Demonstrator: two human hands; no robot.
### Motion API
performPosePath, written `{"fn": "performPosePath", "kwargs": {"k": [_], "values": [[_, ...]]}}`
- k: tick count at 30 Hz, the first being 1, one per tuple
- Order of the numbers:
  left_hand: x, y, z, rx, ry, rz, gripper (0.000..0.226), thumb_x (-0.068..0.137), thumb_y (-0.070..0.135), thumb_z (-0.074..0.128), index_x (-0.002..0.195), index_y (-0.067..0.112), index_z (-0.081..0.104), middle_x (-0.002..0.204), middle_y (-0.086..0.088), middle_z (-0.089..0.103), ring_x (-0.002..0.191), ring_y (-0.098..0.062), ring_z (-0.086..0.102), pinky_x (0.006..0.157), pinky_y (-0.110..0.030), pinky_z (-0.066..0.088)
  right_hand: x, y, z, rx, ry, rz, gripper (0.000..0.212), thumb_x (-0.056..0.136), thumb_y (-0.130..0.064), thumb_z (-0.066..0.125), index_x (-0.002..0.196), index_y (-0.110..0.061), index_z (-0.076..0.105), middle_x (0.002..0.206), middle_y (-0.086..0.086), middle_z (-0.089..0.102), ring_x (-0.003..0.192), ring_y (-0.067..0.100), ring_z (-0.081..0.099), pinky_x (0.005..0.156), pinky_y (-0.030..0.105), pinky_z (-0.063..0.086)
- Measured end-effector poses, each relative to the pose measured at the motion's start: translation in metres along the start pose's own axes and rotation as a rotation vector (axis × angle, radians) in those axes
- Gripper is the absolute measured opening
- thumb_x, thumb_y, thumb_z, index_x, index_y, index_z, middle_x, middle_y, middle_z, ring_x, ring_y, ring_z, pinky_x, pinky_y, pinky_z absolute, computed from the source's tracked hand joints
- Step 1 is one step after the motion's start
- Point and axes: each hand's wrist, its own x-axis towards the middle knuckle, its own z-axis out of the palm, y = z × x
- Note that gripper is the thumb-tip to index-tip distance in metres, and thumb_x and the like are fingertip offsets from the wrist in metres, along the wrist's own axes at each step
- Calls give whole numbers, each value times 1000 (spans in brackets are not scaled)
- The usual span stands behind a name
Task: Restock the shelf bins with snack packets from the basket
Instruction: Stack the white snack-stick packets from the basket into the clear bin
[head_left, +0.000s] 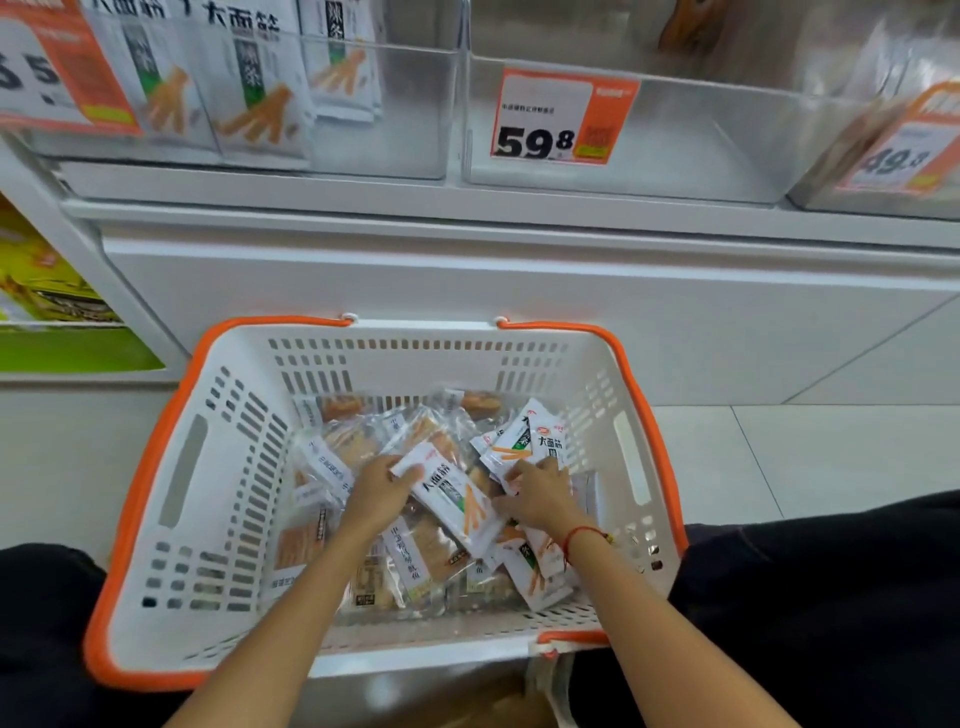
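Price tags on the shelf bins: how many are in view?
3. One on the left bin, partly cut off by the frame edge; one reading 59.8 on the middle bin; one on the right bin, blurred. Others may lie outside the frame.

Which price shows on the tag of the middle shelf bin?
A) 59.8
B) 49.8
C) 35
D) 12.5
A: the orange and white tag on the front of the clear middle bin reads 59.8, straight above the basket.
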Motion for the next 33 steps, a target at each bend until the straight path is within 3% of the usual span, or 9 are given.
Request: {"fn": "performPosePath", "kwargs": {"k": [4,7,9,11,16,19,23,28,33], "values": [[-2,-2,-4,-396,57,-143,35,86,11,67,118,9,54,108,-8,66,91,-20,63,69,-25,49,-2,-9,13,-86,-156,-77,56,89,-22,53,141,-25,33,149,21,9,139,45,8,111,49,21],[-5,-14,3,-509,89,-203,46,80,-4,69,123,3,56,114,-14,67,103,-29,64,61,-21,50,-9,-8,13,48,-56,-147,66,88,-11,57,144,-18,22,142,20,30,123,36,39,98,41,38],[-6,-16,3,-506,115,-172,44,82,-9,63,124,1,56,120,-15,64,108,-30,62,69,-26,51,-9,-3,6,307,52,-142,54,84,6,51,129,-16,33,119,15,50,96,28,53,78,41,47],[-7,-14,0,-473,151,-104,49,85,-14,55,130,5,53,125,-12,61,113,-28,58,82,-33,50,-10,2,0,464,149,-74,51,79,16,45,119,-15,38,117,16,53,96,31,57,79,46,49],[-7,-15,-10,-343,123,-1,47,96,4,48,138,22,41,131,-3,54,109,-20,56,86,-35,51,-10,-1,11,137,341,-134,38,90,-6,50,126,-17,48,133,5,46,119,23,46,91,33,45],[-8,-16,-4,-363,48,-18,57,92,5,56,142,12,30,133,-9,52,112,-19,53,88,-34,49,-7,-19,18,14,229,-210,41,95,-20,49,135,-12,43,139,10,37,126,27,39,100,34,37],[-16,-20,-13,17,239,102,49,76,20,78,115,9,51,112,-3,53,114,-20,50,94,-36,44,-6,-21,28,-30,244,-69,50,87,-20,56,132,-8,37,136,17,33,124,36,35,103,39,32],[-23,-12,-34,622,-385,2,61,71,31,81,124,20,52,131,3,50,122,-19,48,102,-35,40,-2,-19,12,249,73,113,57,91,-22,50,144,-13,30,144,19,22,133,39,29,112,42,29],[-31,-26,-19,1121,-277,271,62,67,45,79,116,24,49,130,4,43,117,-20,39,95,-34,37,-5,-10,13,325,175,209,69,81,3,57,141,-6,24,134,22,30,116,41,48,94,39,47]]}}
